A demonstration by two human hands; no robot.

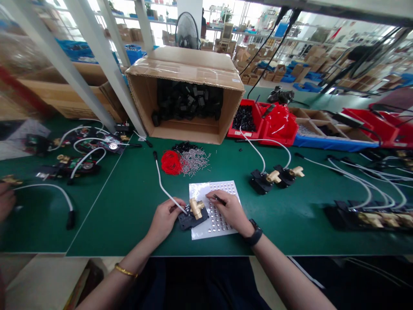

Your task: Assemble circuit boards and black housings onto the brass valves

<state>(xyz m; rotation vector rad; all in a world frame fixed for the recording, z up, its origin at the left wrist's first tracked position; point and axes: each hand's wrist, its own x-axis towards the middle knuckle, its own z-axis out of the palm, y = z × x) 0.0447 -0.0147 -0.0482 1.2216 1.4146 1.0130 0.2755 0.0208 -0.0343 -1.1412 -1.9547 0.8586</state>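
A black plastic housing [187, 222] with a brass pipe fitting [196, 208] on top lies partly on a white sheet. A white cable [165, 189] with a black end runs from it up and left. My left hand [165, 218] closes its fingers on the housing's left edge, where the cable enters. Just right of the fitting, my right hand [229, 208] is closed in a pinch, with a short dark stick-like thing [220, 199] between its fingers; its kind is unclear. Beneath that hand, the white sheet [200, 189] carries rows of small shiny round pieces [215, 224].
Behind lie a red band pile [171, 162] and loose screws [194, 161]. A carton [187, 64] of black parts stands at the back, beside red bins [245, 134]. Similar cabled units [262, 182] sit to the right. Another person's hand [5, 201] shows at far left.
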